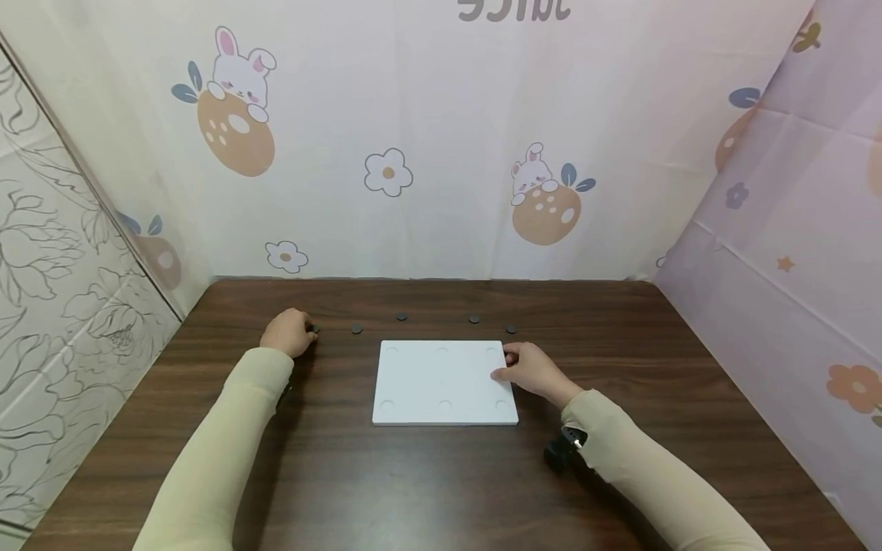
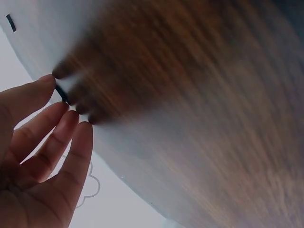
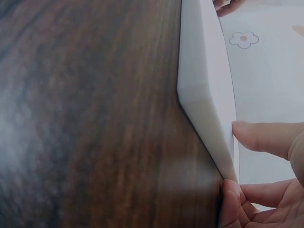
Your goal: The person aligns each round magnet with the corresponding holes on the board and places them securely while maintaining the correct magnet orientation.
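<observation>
I've got the white board [image 1: 441,383] flat on the brown table [image 1: 413,482], long axis left-right. It extends left from the right hand [image 1: 536,373], which grips its right edge, thumb on top. Left hand [image 1: 288,333] pinches a dark disc [image 2: 61,93] at the fingertips, left of the board.

Partly hidden by the left hand [image 1: 288,333] in the head view: one dark disc [image 1: 316,329]. Too small for detail there: further dark discs [image 1: 403,316]. Cut off at the top: grey lettering [image 1: 513,9]. Blurred in the left wrist view: the table [image 2: 199,95]. Cropped in the right wrist view: right hand [image 3: 285,190], white board [image 3: 194,47].
</observation>
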`<act>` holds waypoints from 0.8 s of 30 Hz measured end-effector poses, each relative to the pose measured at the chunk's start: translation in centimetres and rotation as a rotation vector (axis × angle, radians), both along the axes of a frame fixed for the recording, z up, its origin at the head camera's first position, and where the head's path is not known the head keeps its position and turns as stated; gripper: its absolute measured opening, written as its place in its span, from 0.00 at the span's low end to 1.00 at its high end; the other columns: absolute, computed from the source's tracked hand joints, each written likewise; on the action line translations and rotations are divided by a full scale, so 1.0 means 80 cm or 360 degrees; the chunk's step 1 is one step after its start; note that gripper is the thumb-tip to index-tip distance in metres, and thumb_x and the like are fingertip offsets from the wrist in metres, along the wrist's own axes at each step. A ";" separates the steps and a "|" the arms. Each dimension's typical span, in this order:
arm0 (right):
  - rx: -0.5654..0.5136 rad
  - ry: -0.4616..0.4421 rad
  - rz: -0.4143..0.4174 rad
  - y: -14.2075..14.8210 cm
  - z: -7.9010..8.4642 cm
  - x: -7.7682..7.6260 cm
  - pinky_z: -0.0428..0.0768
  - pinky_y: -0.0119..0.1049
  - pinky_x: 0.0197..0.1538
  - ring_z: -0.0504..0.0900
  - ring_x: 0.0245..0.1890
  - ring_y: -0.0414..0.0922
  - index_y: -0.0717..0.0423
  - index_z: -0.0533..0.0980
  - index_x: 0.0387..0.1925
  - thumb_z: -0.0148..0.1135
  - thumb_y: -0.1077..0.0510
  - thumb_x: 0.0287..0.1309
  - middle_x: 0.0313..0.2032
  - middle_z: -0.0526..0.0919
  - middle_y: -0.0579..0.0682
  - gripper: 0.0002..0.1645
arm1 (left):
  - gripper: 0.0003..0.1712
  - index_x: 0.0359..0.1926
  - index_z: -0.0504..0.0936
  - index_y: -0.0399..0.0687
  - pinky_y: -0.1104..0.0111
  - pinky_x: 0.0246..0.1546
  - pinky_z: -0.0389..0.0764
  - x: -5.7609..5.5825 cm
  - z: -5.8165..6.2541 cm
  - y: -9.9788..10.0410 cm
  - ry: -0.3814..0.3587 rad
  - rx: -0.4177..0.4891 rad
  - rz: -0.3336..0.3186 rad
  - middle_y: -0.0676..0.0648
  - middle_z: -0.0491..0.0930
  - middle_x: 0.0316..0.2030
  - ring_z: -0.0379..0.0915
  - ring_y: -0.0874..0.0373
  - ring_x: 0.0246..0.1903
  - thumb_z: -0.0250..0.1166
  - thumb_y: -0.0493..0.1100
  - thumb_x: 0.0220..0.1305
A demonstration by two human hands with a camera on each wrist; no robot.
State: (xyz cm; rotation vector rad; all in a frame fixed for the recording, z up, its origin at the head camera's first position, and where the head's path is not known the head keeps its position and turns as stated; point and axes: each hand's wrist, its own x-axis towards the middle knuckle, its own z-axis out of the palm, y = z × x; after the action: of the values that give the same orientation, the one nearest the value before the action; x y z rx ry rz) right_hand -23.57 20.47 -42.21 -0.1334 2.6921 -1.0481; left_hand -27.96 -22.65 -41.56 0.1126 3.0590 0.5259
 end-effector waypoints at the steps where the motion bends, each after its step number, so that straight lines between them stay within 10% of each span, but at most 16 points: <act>1: 0.0003 0.0001 -0.0001 0.000 -0.001 0.000 0.70 0.33 0.35 0.71 0.34 0.45 0.69 0.70 0.62 0.70 0.57 0.54 0.39 0.75 0.55 0.36 | 0.17 0.51 0.82 0.31 0.46 0.50 0.77 -0.001 0.000 0.000 0.0003 0.0002 0.0004 0.31 0.81 0.49 0.77 0.36 0.48 0.63 0.38 0.65; 24: 0.0001 0.0015 -0.0004 0.002 -0.004 -0.006 0.71 0.33 0.34 0.71 0.34 0.45 0.68 0.70 0.62 0.71 0.57 0.53 0.40 0.76 0.55 0.36 | 0.12 0.45 0.85 0.35 0.47 0.45 0.80 -0.002 -0.004 0.008 0.0060 0.0010 0.0078 0.33 0.83 0.45 0.80 0.38 0.43 0.63 0.38 0.66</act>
State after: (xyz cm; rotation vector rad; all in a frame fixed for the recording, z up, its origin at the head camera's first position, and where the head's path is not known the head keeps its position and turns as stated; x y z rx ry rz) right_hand -24.01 20.65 -42.53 -0.1352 2.7014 -1.0498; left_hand -28.12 -22.04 -41.86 0.0481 3.1042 0.5421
